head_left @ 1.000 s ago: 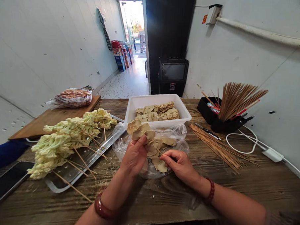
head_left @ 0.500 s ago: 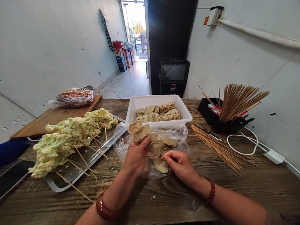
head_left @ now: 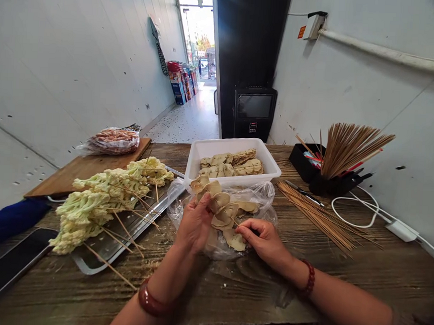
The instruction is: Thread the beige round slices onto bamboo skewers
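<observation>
My left hand [head_left: 196, 219] is closed on several thin, round, beige slices [head_left: 220, 201] threaded in an overlapping row on a skewer. The thumb presses on the slices near the far end of the row. With fingertips pinched together, my right hand [head_left: 259, 236] grips the near end of the skewer's thin stick [head_left: 235, 221]. I cannot tell for certain what food the slices are. Beneath both hands lies a crumpled clear plastic bag [head_left: 269, 203] with more loose slices [head_left: 249, 206] on it. Just beyond stands a white plastic tub [head_left: 274, 170] holding filled skewers [head_left: 216, 169].
Cauliflower skewers [head_left: 93, 200] lie across a metal tray [head_left: 86, 264] on the left, sticks pointing toward me. A phone [head_left: 14, 264], cutting board [head_left: 54, 177] and bagged food [head_left: 113, 141] are there too. Loose sticks [head_left: 315, 217], a black holder [head_left: 303, 161] and a white cable [head_left: 337, 206] are right.
The view has shifted slightly, moving the whole scene a little to the right. My left thumb has moved up along the slices toward the far end. My right hand keeps its pinch on the stick.
</observation>
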Tool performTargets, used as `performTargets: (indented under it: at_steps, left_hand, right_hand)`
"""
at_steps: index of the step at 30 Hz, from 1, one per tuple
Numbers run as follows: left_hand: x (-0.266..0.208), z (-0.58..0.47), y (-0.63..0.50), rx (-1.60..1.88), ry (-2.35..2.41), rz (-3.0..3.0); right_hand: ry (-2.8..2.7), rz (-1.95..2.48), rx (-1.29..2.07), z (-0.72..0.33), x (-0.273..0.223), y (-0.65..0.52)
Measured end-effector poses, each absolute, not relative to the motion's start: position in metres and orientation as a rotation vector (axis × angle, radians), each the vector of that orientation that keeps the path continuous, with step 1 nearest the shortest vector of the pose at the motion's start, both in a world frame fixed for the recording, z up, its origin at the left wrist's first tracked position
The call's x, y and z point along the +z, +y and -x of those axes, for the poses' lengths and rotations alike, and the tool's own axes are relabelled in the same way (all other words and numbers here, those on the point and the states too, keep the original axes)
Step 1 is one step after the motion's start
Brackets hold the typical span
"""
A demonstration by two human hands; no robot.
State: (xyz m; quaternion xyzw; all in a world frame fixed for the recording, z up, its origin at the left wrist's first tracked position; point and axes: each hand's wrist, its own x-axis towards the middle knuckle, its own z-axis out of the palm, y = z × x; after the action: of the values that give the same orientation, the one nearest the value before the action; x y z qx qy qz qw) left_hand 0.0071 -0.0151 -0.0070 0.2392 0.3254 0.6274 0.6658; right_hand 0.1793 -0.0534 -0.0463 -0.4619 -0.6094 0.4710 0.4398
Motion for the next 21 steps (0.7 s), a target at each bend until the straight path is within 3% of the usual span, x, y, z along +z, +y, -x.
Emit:
performTargets:
  at_steps: [21]
  left_hand:
    - [-0.0086, -0.0040, -0.0142, 1.402, 0.749, -0.532]
  right_hand:
    - [-1.512, 1.148, 1.189, -0.1804, -0.0506, -0.0546]
